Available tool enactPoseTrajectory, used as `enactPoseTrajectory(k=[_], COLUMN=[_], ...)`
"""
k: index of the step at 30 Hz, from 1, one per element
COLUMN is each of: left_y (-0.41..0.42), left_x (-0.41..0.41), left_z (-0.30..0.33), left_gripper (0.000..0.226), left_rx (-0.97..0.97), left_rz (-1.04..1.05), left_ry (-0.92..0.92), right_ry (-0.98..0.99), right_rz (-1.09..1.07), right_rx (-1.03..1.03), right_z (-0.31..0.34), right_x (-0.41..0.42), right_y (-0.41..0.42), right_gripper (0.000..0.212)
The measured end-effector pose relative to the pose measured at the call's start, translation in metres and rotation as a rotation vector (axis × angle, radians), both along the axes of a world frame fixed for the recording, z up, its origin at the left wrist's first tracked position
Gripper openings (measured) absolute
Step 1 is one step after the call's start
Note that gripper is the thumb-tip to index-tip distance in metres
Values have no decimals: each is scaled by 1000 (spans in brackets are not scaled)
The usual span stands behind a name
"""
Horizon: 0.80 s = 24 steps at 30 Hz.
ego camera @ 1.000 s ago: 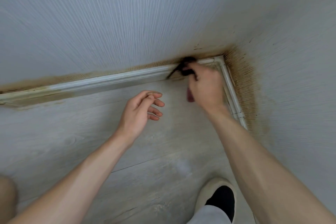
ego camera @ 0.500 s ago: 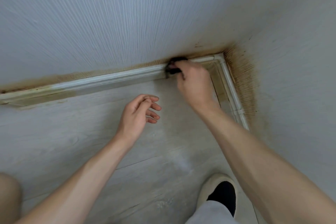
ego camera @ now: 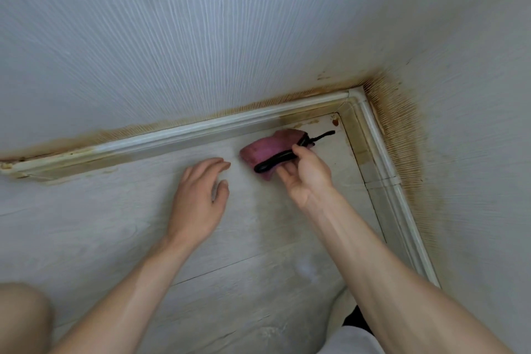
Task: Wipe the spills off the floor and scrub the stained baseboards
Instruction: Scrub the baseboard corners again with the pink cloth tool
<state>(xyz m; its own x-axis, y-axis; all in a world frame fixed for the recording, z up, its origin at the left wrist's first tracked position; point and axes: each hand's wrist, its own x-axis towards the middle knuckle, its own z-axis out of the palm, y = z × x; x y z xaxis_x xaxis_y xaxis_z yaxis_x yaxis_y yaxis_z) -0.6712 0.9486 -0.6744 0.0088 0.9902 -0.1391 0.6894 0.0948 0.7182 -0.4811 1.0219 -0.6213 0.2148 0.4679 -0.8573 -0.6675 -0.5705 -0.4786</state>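
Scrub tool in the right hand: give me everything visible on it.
The scrub tool has a purple-pink pad, soft and sponge- or cloth-like, under a black looped handle whose thin tail pokes toward the corner. The right hand holds it, thumb over the handle, fingers beneath, tilted just above the floor near the stained baseboard. Floor contact is unclear.

The left hand reaches forward palm down, fingers loosely spread and slightly curled, grasping nothing, its bare forearm running back to the lower left. The right hand is turned palm up, fingers and thumb closed in a grip, its bare forearm stretching from the lower right. A bare knee shows at the bottom left corner
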Motion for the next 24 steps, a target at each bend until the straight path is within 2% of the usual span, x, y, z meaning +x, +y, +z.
enactPoseTrajectory(k=[2,4,8,12,14,17,22,24], left_y=[-1,-3,-6,-8,-8,-9,-13,-17], left_x=[-1,-1,-3,-1,2,7,11,13], left_z=[-6,-10,-13,-13,-13,-13,-16,-19], left_gripper=[41,44,44,45,44,43,44,47], left_rx=[42,64,53,64,69,72,74,79], left_rz=[-124,-155,-174,-192,-161,-134,-103,-113], left_ry=[145,225,265,287,287,301,314,333], right_ry=[20,23,-17,-178,-333,-585,-1403,-1588], right_rz=[38,42,17,75,125,239,621,823], right_rx=[-35,-50,-20,5,26,109,308,299], right_z=[-2,-6,-8,-18,-17,2,9,-12], right_x=[-11,-22,-36,-16,7,49,95,97], right_y=[0,7,27,33,29,13,20,39], right_gripper=[29,28,31,18,6,11,5,18])
